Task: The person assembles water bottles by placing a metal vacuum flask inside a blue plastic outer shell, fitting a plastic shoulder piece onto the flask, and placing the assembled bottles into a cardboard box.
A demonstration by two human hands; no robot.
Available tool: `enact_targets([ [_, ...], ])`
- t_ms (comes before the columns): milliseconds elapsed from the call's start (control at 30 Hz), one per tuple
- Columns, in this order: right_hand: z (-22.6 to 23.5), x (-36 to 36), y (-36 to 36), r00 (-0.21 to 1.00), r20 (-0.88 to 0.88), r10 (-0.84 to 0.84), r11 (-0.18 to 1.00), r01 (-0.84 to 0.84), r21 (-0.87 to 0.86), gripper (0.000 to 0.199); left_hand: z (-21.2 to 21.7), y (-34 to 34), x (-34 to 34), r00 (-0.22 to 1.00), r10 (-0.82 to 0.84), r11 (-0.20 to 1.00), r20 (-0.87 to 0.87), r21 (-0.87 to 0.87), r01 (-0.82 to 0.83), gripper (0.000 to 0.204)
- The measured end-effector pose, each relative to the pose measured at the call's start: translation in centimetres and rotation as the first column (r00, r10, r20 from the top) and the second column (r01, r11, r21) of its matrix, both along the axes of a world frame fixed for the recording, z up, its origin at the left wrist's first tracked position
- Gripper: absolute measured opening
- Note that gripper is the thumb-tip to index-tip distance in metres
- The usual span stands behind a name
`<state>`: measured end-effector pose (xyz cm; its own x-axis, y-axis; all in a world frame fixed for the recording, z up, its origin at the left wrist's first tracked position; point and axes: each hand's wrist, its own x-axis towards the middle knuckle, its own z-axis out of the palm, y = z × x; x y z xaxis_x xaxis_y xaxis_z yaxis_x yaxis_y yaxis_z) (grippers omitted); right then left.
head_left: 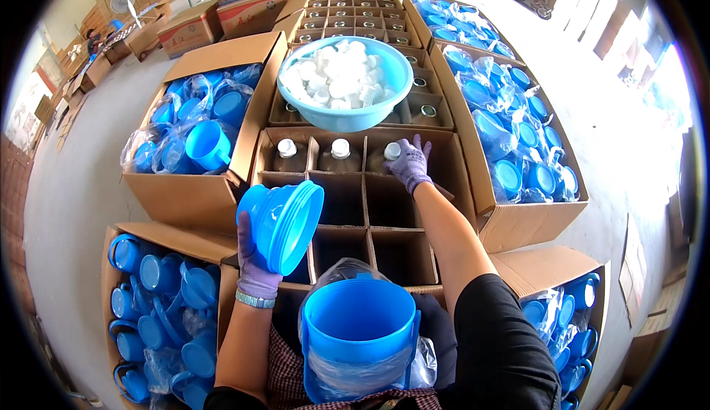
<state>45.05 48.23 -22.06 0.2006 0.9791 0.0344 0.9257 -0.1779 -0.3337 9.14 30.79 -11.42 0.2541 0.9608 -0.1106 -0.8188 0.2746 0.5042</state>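
My left hand [257, 266], in a purple glove, grips a nested stack of blue plastic bowls [259, 214] tilted with the openings to the right. My right hand [411, 164], gloved alike, has its fingers spread at the right side of a white bottle cap [393, 151]; whether it presses on the cap I cannot tell. That bottle stands in the back row of a divided carton [367, 180], with two more white-capped bottles [340, 155] to its left. Close to my body sits a blue bucket [360, 314] with clear plastic wrap around it.
A light-blue basin [346, 118] heaped with white caps [342, 77] rests on cartons of uncapped bottles behind. Open cartons of blue cups and plastic wrap flank me at the left [170, 203] and right [529, 225]. Taped boxes [194, 29] stand at the back left.
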Motion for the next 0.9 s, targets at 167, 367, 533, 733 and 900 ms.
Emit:
enact_targets([
  [167,4.7,1.7,-4.2,0.992,-0.049,0.117,0.924,-0.091,0.371,0.061,-2.7,1.2,0.2,0.993,0.023,0.978,-0.117,0.208,0.002,0.071],
  [367,16.5,2.5,-9.6,0.906,-0.340,0.253,0.807,-0.004,0.590,0.052,-5.1,1.8,-5.0,0.544,0.573,0.790,-0.613,0.590,-0.167,0.063],
  [533,28.3,6.0,-14.5,0.839,-0.332,0.431,0.616,-0.005,0.788,0.060,-6.6,3.9,-6.8,0.980,0.133,0.918,-0.147,0.392,-0.066,0.068],
  [733,40.9,7.4,-16.9,0.781,-0.447,0.437,0.699,0.018,0.714,0.063,1.0,6.0,-1.2,0.981,-0.134,0.926,-0.142,0.335,0.175,0.071],
  [900,47.6,6.0,-16.6,0.527,-0.613,0.588,0.724,-0.006,0.689,0.034,5.1,7.0,3.8,0.952,-0.221,0.877,-0.212,0.385,0.289,0.071],
])
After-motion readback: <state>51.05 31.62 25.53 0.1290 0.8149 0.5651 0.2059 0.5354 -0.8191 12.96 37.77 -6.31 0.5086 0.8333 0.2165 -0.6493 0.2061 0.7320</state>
